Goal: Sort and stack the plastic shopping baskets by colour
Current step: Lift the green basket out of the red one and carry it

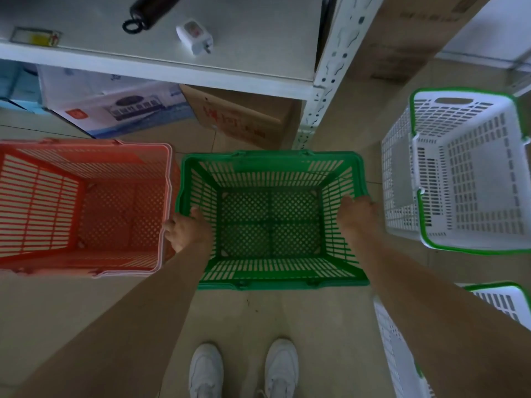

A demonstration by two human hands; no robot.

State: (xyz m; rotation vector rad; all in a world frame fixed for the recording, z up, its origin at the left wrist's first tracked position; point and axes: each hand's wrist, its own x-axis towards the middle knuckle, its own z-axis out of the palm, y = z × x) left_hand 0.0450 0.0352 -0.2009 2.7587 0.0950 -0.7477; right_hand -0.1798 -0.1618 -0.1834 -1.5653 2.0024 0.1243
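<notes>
Red characters are printed on the brown cardboard box under the white shelf, but they are too blurred to be read; print on the white carton beside it is likewise illegible.

The green basket is held between both hands, mouth facing up, above the tiled floor. Its long axis runs left to right, from one hand across to the other. The left hand is closed over the left rim, the thumb inside the wall and the fingers curled down its outer side. The right hand is placed on the right rim; whether its fingers are clamped on the rim cannot be told.

Just outside the left fingers stands the red basket, mouth up, its rim showing nested layers. Beyond the right fingers a white basket with green rim is tilted, and a second white basket is partly hidden behind the right forearm. White shoes are seen below the hands.
</notes>
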